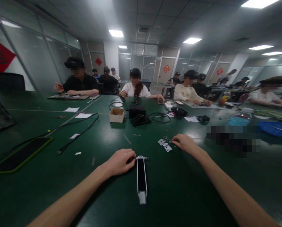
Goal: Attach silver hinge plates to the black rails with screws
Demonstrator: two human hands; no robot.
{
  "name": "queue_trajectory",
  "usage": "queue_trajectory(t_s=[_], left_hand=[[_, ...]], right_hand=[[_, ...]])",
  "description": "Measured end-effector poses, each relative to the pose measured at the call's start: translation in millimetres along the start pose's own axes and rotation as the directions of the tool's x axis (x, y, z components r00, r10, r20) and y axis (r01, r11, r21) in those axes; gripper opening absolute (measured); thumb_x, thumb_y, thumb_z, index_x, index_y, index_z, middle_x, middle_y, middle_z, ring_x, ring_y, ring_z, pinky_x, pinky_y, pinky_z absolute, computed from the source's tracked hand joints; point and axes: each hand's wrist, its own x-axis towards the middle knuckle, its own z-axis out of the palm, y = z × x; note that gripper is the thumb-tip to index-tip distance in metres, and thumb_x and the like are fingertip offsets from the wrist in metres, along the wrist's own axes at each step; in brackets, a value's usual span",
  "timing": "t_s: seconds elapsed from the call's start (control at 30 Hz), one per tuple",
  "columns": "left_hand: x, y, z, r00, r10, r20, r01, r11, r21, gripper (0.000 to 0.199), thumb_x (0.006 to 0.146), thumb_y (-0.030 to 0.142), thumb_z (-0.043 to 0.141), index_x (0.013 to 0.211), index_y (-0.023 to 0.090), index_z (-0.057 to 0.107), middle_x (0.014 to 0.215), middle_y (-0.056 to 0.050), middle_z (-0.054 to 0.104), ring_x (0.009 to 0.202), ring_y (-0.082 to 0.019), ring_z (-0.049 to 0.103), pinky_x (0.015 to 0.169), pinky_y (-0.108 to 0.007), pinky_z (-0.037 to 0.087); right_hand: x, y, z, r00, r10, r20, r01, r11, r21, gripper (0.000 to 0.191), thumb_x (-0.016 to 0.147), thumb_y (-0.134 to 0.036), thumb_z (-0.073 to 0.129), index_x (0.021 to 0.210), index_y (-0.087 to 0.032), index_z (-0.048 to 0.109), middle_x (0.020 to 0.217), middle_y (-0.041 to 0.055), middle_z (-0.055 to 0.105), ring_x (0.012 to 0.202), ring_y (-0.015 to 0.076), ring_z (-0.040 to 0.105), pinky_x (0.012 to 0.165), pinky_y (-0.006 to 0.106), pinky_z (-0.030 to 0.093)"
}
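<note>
A long, narrow part with a white frame and a black middle (142, 175) lies on the green table before me, its pale block end toward me. At its far end a thin metal rod (144, 158) crosses the frame. My left hand (122, 161) is closed there, thumb and fingers pinching the rod's left end. To the right, my right hand (183, 142) reaches down with fingertips together at a scatter of small metal pieces (166, 138). What those fingertips hold, if anything, is too small to make out. Flat metal plates with holes (167, 147) lie just left of it.
Farther out stand a small open box (116, 115) and a black device (137, 112) with cables. A green-edged black tablet-like object (22, 154) and a cable (79, 134) lie left. A blue tray (275, 128) and bottle (240, 118) are right. Several people sit opposite.
</note>
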Motion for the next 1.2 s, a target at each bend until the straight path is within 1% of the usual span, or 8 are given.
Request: queue_trajectory(t_s=[0.23,0.43,0.63,0.83,0.93,1.03,1.13,1.2], left_hand=[[-0.7,0.1,1.7,1.0,0.007,-0.019,-0.006,1.0,0.027,0.014,0.089,0.022,0.046,0.091,0.017,0.059,0.084,-0.003,0.06,0.072,-0.016,0.056,0.068,-0.026,0.043],[-0.6,1.1,1.2,1.0,0.007,-0.02,-0.006,1.0,0.021,0.014,0.089,0.021,0.046,0.091,0.016,0.059,0.084,-0.003,0.06,0.073,-0.016,0.057,0.068,-0.027,0.043],[-0.4,4.5,-0.7,1.0,-0.004,-0.017,0.005,1.0,0.027,0.013,0.089,0.02,0.047,0.09,0.016,0.059,0.084,-0.003,0.06,0.073,-0.017,0.056,0.066,-0.027,0.043],[0.1,3.0,1.6,1.0,-0.001,-0.029,0.003,0.999,0.047,0.013,0.088,0.02,0.048,0.091,0.016,0.06,0.085,-0.003,0.061,0.073,-0.016,0.056,0.067,-0.026,0.043],[0.0,2.1,3.1,0.999,0.002,-0.042,0.0,0.999,0.042,0.013,0.089,0.021,0.047,0.091,0.016,0.059,0.085,-0.003,0.061,0.073,-0.016,0.056,0.066,-0.026,0.043],[0.2,1.5,4.0,0.999,0.012,-0.048,-0.01,0.999,0.036,0.014,0.089,0.021,0.047,0.092,0.016,0.059,0.086,-0.003,0.061,0.074,-0.016,0.056,0.066,-0.026,0.042],[0.4,1.1,4.1,0.999,0.019,-0.051,-0.017,0.999,0.04,0.013,0.088,0.02,0.047,0.091,0.016,0.059,0.085,-0.003,0.061,0.073,-0.015,0.056,0.065,-0.025,0.042],[0.3,0.8,4.1,0.998,0.022,-0.054,-0.02,0.999,0.041,0.013,0.088,0.02,0.047,0.091,0.016,0.059,0.085,-0.003,0.061,0.072,-0.015,0.056,0.065,-0.025,0.042]], right_hand=[[-0.8,-3.5,-7.3,0.988,0.124,0.088,-0.133,0.986,0.098,0.02,0.085,-0.022,0.053,0.089,-0.014,0.071,0.086,0.0087,0.072,0.077,0.0186,0.066,0.064,0.024,0.046],[-6.0,-4.6,-11.3,0.976,0.179,0.123,-0.196,0.97,0.141,0.019,0.082,-0.021,0.056,0.09,-0.016,0.072,0.087,0.0076,0.072,0.076,0.0176,0.066,0.064,0.022,0.046],[-5.0,-1.3,-13.9,0.967,0.222,0.127,-0.238,0.964,0.123,0.016,0.079,-0.02,0.058,0.081,-0.016,0.073,0.083,0.0084,0.071,0.076,0.0185,0.065,0.063,0.023,0.043],[-7.3,-3.2,-16.3,0.952,0.245,0.185,-0.271,0.953,0.134,0.021,0.077,-0.025,0.059,0.061,-0.015,0.069,0.061,0.0049,0.066,0.056,0.0159,0.061,0.051,0.023,0.037],[-8.9,-7.8,-18.0,0.958,0.247,0.149,-0.266,0.955,0.132,0.022,0.077,-0.026,0.058,0.062,-0.015,0.068,0.063,0.0065,0.066,0.06,0.0175,0.061,0.053,0.024,0.037],[-11.5,-21.6,-21.1,0.982,0.186,0.033,-0.188,0.97,0.155,0.017,0.078,-0.026,0.057,0.072,-0.015,0.068,0.072,0.0069,0.067,0.067,0.0181,0.061,0.058,0.025,0.038],[-17.9,-48.3,-22.3,0.992,-0.014,-0.125,0.045,0.968,0.246,0.018,0.08,-0.028,0.054,0.081,-0.015,0.066,0.073,0.0046,0.065,0.064,0.0153,0.058,0.058,0.025,0.039],[-24.2,-70.7,-19.8,0.98,-0.14,-0.14,0.18,0.922,0.342,0.015,0.08,-0.027,0.054,0.082,-0.015,0.064,0.072,0.0029,0.063,0.061,0.0132,0.055,0.057,0.024,0.039]])
